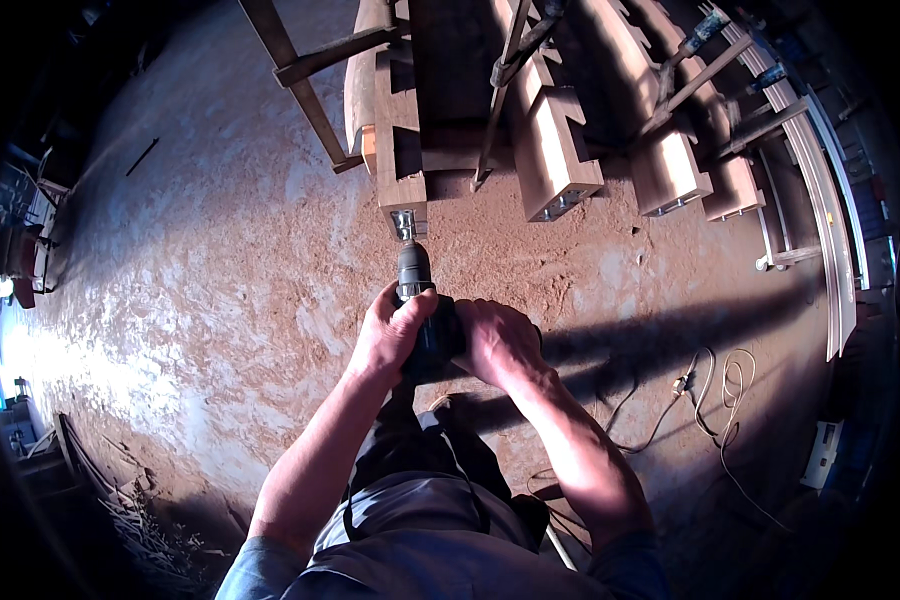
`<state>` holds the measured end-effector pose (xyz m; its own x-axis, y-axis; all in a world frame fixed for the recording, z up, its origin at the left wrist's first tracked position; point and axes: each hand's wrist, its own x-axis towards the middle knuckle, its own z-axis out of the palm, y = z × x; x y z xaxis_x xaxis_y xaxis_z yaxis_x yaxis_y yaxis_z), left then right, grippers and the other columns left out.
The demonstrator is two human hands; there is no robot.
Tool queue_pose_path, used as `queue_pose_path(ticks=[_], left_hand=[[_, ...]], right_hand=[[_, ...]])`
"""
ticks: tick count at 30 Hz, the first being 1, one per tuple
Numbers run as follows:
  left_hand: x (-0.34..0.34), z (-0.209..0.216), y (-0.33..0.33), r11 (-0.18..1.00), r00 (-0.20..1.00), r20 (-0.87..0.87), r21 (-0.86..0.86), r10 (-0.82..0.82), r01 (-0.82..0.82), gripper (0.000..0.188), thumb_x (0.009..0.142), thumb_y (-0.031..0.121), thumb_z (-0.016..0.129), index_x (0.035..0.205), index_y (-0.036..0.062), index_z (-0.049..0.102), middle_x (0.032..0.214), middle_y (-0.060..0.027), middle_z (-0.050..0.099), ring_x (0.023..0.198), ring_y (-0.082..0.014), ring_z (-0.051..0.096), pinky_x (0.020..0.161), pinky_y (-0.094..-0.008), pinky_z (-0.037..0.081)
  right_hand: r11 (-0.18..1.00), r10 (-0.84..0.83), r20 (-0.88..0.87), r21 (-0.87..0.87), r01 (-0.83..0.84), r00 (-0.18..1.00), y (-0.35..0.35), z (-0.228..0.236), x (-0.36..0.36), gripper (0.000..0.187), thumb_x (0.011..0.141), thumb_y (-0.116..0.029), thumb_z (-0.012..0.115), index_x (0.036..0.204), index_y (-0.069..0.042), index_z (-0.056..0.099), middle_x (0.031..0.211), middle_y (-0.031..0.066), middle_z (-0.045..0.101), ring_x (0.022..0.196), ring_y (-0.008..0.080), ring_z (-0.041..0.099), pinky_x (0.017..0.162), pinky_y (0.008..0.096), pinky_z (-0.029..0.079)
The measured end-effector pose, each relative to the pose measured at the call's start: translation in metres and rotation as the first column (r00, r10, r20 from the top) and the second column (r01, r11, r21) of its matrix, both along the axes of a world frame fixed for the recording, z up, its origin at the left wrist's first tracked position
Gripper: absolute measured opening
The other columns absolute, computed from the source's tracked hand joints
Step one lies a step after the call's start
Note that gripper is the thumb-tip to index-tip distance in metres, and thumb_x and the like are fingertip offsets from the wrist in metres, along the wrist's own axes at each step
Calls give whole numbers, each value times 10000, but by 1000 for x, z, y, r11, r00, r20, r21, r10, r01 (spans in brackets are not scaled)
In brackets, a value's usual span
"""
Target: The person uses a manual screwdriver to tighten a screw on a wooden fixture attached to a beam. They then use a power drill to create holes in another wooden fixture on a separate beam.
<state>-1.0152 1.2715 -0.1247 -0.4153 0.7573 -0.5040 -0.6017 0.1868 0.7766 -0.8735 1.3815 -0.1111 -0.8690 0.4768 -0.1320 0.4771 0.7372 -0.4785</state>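
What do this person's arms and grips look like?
The left grip and right grip are bare, with no gloves. The left forearm and right forearm are bare too, no watch showing. The left sleeve looks short and blue-grey; the right sleeve is shadowed.

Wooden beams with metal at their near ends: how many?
4: the first beam at the power drill; second beam, third beam and fourth beam rightward of it. More may be hidden.

Strong glare whitens the floor (240, 270) at left, long shadows (680, 325) stretch right, and curved edges blacken.
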Motion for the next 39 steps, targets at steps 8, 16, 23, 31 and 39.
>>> queue_pose_path(ticks=[8,16,23,31,39], left_hand=[[-2,2,5,999,998,-63,-44,16,-19,629,842,329,765,1272,-44,498,1004,-76,608,879,-157,600,761,-334,536],[2,-3,0,999,995,-98,-29,25,-28,628,838,376,775,1243,-36,529,982,-69,619,873,-154,604,777,-331,531],[46,0,-37,1000,997,-73,-2,30,-30,788,829,352,792,1374,-70,411,1061,-68,589,963,-140,575,875,-313,498],[27,22,-30,996,996,-82,86,38,-31,798,844,327,791,1405,-64,381,1088,-69,581,981,-142,576,875,-310,508],[22,26,-24,995,996,-73,89,48,-41,785,858,290,787,1413,-66,363,1091,-79,591,966,-150,595,860,-309,521]], right_hand=[[1000,3,7,10,-3,1000,2,0,-3,421,714,-246,820,1001,-50,581,882,160,676,867,343,685,760,444,559],[1000,-23,63,-14,24,998,-2,8,1,447,696,-233,821,1051,-71,603,925,143,690,898,352,676,779,449,549],[999,19,85,-52,-14,996,-33,-1,39,486,708,-208,813,1095,-84,547,904,148,683,873,357,674,764,468,542],[999,-14,-61,36,16,998,-28,29,25,503,704,-205,820,1108,-91,542,907,129,687,867,336,678,751,451,545],[994,22,-122,107,-9,992,-22,36,19,442,721,-236,819,1036,-67,558,815,133,672,794,320,682,705,431,552]])
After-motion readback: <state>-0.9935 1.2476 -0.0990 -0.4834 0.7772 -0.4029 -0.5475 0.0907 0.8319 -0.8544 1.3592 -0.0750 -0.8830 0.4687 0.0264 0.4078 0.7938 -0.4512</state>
